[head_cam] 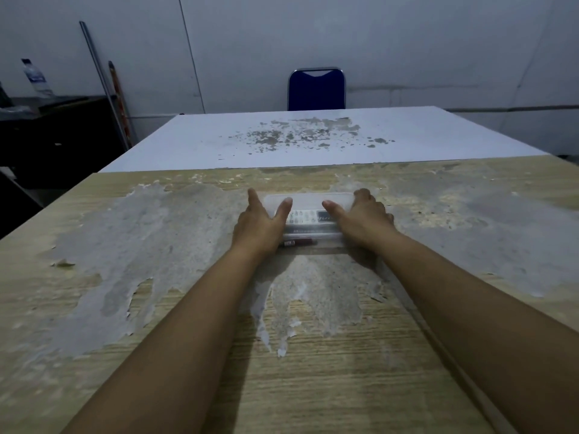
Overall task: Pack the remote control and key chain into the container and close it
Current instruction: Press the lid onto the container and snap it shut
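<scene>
A clear plastic container [308,200] lies on the worn wooden table [156,277], its translucent lid on top. Through the lid I see a white remote control [308,217] with rows of buttons. A dark red, tube-like piece [297,243] shows at the container's near edge; I cannot tell whether it is the key chain. My left hand [260,223] grips the container's left end, thumb on the lid. My right hand [360,216] holds the right end, thumb pressing the lid and fingers curled round the side.
A white table [313,136] with flaked paint adjoins the far edge. A blue chair [316,89] stands behind it by the wall. At the left, a dark cabinet [62,136] carries a water bottle [36,78], with poles leaning beside it.
</scene>
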